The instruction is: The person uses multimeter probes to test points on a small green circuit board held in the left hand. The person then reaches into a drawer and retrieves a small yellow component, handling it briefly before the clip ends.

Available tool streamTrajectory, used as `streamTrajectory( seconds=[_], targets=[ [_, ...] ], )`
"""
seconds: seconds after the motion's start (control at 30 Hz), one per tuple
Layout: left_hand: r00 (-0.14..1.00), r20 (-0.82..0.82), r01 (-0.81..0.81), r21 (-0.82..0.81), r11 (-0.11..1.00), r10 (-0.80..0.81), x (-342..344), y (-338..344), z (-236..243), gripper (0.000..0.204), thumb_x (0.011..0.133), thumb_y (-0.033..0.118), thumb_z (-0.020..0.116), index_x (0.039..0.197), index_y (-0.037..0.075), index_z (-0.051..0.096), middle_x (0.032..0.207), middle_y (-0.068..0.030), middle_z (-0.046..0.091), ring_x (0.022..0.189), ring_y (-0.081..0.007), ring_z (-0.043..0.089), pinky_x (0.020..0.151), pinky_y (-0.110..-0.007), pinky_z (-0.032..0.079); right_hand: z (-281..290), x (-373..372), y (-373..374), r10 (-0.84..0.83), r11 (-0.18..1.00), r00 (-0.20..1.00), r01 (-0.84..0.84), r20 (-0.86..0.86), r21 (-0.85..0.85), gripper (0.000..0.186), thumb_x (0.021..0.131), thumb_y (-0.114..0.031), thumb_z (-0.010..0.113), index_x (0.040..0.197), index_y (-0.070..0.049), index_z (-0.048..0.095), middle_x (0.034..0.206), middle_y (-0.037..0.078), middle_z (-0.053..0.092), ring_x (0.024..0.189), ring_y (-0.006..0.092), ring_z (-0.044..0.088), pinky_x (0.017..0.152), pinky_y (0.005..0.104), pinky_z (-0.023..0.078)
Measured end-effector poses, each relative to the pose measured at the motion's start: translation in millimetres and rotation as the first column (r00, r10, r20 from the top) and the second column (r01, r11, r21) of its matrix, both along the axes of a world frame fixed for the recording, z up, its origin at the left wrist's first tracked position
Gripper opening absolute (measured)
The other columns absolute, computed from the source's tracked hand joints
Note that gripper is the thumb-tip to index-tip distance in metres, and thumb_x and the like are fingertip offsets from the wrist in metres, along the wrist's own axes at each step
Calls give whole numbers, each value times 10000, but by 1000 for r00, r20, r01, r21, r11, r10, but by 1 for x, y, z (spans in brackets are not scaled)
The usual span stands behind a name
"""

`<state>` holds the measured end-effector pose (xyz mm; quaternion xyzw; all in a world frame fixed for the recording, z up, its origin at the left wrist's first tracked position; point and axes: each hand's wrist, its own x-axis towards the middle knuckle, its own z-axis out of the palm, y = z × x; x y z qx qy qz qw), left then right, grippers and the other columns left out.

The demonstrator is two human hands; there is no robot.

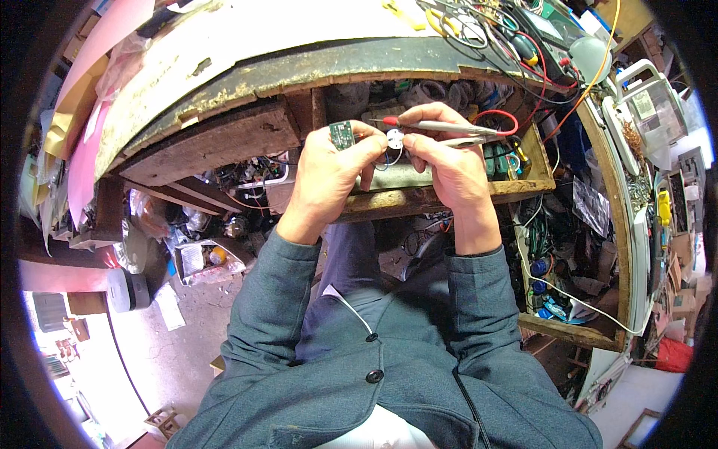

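My left hand [329, 172] is closed, with a small green circuit board [342, 135] held up at its fingers. Between the two hands sits a small round white part [394, 139], pinched by my left thumb and fingertips, with thin wire hanging below it. My right hand [446, 165] is closed too, its thumb and finger against the same white part. A red-tipped test probe [390, 121] lies through the right fingers, its grey body pointing right. A slim silvery piece [473, 141] runs beside it; its kind is unclear. A red lead [512, 118] loops from the probe's rear end.
Above the hands is the worn workbench edge [262, 73]. An open wooden drawer [523, 185] full of parts lies beneath them. Cables and a multimeter [546, 30] crowd the bench's right end. At left, a box of oddments [209, 262] stands on the floor.
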<state>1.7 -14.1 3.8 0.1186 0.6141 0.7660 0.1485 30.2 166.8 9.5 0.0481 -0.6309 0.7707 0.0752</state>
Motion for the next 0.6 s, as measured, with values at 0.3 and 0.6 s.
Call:
streamTrajectory(
  seconds=[0.3, 0.6],
  targets=[
    [1000, 8, 5, 1, 1000, -5, 0, 0, 2, 226, 901, 212, 701, 914, -14, 707, 693, -6, 638, 534, -65, 551, 481, -230, 422, 3, 1, 0, -5, 1000, 1000, 5, -8, -31, 235, 838, -28, 687, 1073, -15, 686, 844, 19, 674, 647, 55, 539, 549, 208, 407],
    [1000, -11, 8, 0, 1000, -8, 0, 0, 0, 237, 906, 225, 703, 914, -12, 707, 698, -6, 638, 537, -64, 550, 484, -230, 423, 3, 1, 0, -3, 1000, 1000, 2, -8, -16, 224, 844, -22, 683, 1067, -5, 685, 839, 25, 676, 651, 59, 545, 554, 215, 414]
  ],
)
